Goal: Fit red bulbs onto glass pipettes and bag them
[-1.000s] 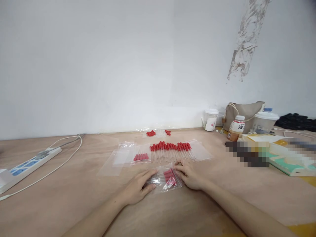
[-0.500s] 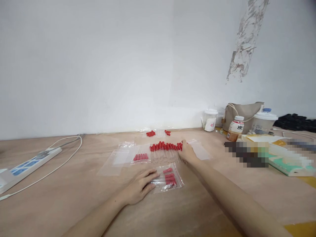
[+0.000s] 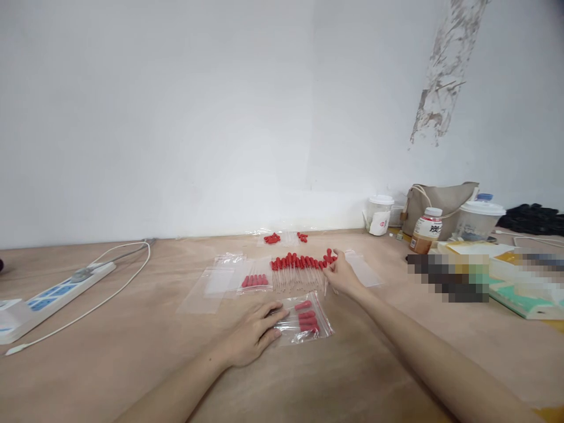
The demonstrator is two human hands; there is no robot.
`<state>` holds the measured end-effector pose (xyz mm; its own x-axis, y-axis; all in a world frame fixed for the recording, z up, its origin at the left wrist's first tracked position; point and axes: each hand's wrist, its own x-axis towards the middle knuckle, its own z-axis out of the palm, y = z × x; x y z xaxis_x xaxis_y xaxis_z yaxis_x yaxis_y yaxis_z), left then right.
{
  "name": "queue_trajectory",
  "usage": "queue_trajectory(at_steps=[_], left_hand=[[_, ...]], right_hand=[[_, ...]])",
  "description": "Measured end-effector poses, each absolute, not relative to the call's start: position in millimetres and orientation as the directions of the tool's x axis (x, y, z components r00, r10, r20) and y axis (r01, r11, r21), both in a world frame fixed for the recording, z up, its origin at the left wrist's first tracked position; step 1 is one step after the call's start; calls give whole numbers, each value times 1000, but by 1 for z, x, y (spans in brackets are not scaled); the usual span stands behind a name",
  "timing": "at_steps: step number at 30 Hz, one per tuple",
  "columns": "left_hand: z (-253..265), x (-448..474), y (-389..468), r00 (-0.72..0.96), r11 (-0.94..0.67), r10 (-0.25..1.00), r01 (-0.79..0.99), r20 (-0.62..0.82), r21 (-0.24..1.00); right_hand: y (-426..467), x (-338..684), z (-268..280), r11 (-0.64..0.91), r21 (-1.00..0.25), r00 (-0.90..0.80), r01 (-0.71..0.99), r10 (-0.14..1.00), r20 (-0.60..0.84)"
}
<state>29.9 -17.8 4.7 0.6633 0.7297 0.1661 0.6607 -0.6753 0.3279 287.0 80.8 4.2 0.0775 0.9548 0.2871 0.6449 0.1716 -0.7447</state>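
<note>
The one view looks out from my head, facing forward and tipped down over the table (image 3: 110, 358). My left forearm (image 3: 189, 379) enters close to the lens at 7 o'clock, my right forearm (image 3: 432, 352) at 4. My left hand (image 3: 253, 332) and right hand (image 3: 346, 276) lie farther out, below centre. Beyond, at 12, stands the wall (image 3: 198, 117).

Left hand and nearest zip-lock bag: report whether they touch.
Touching. The head view shows the left hand with fingertips on the left end of the nearest zip-lock bag.
</note>
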Motion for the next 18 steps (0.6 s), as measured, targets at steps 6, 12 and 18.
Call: queue_trajectory(at_steps=[6, 12, 18], left_hand=[[5, 30, -18, 659, -673, 733, 663, 171, 329], [3, 29, -18, 660, -674, 733, 670, 167, 309], [3, 30, -18, 659, -677, 731, 668, 177, 309]], right_hand=[[47, 292, -26, 230, -970, 187, 82, 952, 242], [39, 277, -34, 189, -975, 153, -121, 974, 170], [34, 282, -28, 38, -970, 97, -239, 995, 15]])
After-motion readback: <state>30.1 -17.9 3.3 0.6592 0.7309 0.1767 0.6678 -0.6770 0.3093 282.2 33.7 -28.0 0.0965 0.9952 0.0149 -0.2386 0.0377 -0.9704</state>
